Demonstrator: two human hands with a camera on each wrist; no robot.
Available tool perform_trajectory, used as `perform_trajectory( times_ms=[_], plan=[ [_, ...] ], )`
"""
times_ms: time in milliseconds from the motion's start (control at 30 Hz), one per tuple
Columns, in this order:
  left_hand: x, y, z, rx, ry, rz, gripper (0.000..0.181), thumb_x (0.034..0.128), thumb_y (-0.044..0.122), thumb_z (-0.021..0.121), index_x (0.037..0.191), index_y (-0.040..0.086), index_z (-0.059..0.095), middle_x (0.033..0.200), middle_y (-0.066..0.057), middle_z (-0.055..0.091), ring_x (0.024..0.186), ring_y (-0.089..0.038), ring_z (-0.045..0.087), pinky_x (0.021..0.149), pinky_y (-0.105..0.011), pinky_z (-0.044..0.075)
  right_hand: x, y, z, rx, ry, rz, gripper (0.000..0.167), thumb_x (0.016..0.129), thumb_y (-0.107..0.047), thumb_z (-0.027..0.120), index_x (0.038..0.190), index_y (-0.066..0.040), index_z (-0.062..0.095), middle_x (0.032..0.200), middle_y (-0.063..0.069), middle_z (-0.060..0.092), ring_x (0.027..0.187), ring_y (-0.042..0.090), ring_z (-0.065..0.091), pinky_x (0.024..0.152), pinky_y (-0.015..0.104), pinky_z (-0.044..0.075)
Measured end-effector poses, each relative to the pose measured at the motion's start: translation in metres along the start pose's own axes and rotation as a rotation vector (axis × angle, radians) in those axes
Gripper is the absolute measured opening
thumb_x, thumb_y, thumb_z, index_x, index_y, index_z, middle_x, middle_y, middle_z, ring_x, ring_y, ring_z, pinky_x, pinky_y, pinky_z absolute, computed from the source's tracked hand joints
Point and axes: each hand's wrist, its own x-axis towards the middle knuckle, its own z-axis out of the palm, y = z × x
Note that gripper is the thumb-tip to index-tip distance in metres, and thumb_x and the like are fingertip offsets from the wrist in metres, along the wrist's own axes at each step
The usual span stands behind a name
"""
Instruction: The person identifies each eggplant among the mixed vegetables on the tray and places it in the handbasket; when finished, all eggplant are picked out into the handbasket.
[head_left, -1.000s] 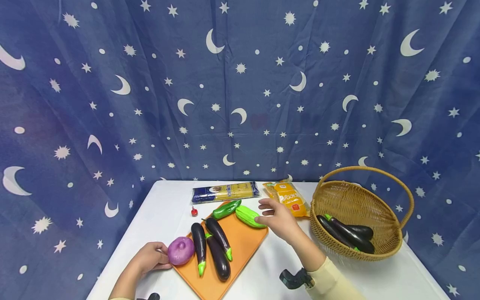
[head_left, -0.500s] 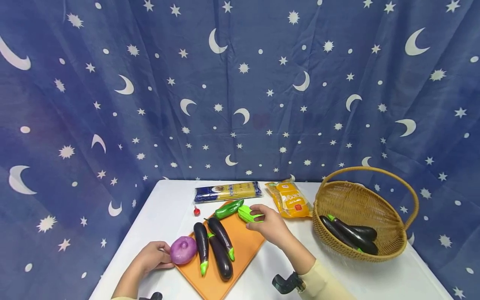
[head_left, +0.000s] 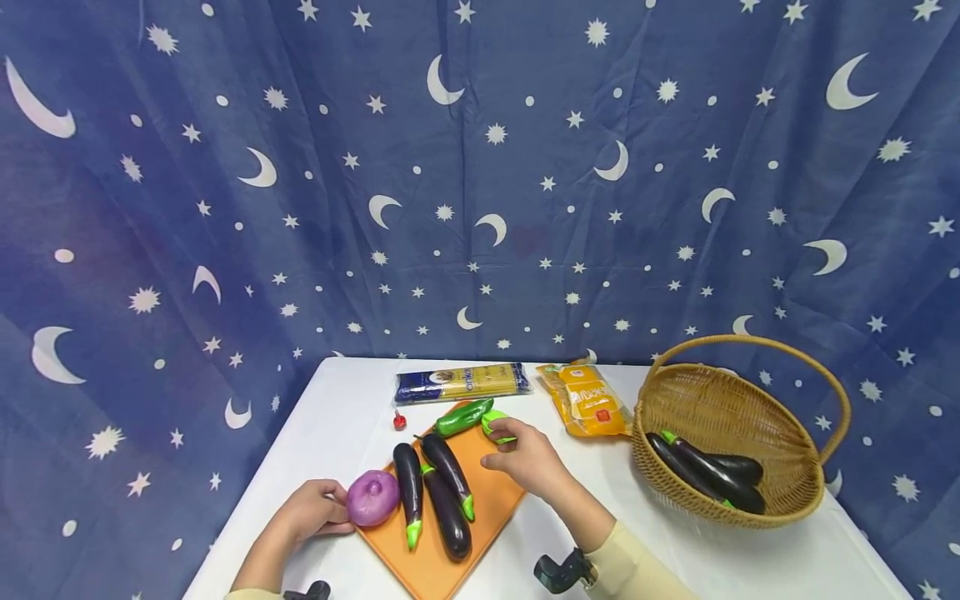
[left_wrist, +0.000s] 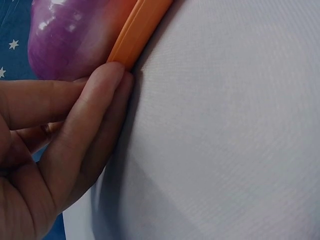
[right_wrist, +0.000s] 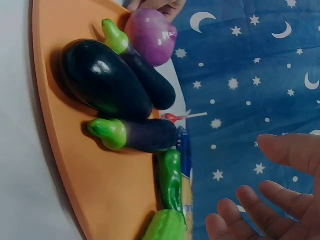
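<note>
In the head view my left hand (head_left: 317,508) is at the left corner of the orange tray (head_left: 491,483). Its fingertips touch the tray's rim (left_wrist: 137,37) beside a purple onion (head_left: 372,498). Over the tray's far right part hangs my right hand (head_left: 528,458), partly covering a light green ribbed gourd (head_left: 493,422). The right wrist view shows that hand's fingers spread and apart from the gourd (right_wrist: 167,226). A dark green pepper (head_left: 463,417) lies left of the gourd. Three eggplants (head_left: 448,512) lie between the onion and my right hand.
A wicker basket (head_left: 720,400) with eggplants stands on the right. Behind the tray lie a blue and yellow spaghetti pack (head_left: 462,382) and an orange food bag (head_left: 587,400). A small red object (head_left: 399,422) with a white stick is nearby. A star-patterned curtain (head_left: 480,183) hangs behind.
My right hand has moved left and slightly nearer over the gourd, covering more of it. The left hand stays at the tray corner. The head view has shifted slightly.
</note>
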Motion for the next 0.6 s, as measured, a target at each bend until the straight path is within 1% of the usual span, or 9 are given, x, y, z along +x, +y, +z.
perform_trajectory(
  times_ms=[200,400,600],
  plan=[
    [-0.001,0.000,0.001,-0.010,-0.002,0.001,0.017,0.0768,-0.013,0.065,0.093,-0.009,0.061,0.084,-0.016,0.062,0.072,-0.024,0.071,0.070,-0.036,0.065,0.003,0.005,0.011,-0.016,-0.006,-0.012,0.058,0.078,-0.018,0.085,0.130,-0.004,0.062,0.116,0.007,0.067,0.105,0.027,0.062,0.085,0.040,0.060],
    [-0.001,0.001,0.002,-0.003,0.019,-0.015,0.018,0.0761,-0.014,0.065,0.092,-0.008,0.061,0.084,-0.017,0.062,0.072,-0.025,0.070,0.070,-0.036,0.065,0.005,0.008,0.019,0.006,-0.028,-0.022,0.057,0.079,-0.015,0.085,0.130,-0.003,0.062,0.117,0.011,0.067,0.106,0.032,0.062,0.085,0.041,0.060],
    [0.000,0.002,0.003,0.002,0.041,-0.023,0.018,0.0756,-0.014,0.065,0.092,-0.007,0.061,0.084,-0.017,0.061,0.071,-0.025,0.070,0.070,-0.037,0.065,0.007,0.010,0.029,0.015,-0.053,-0.054,0.055,0.080,-0.014,0.083,0.129,-0.002,0.062,0.116,0.012,0.066,0.106,0.035,0.064,0.085,0.044,0.060]
  ],
)
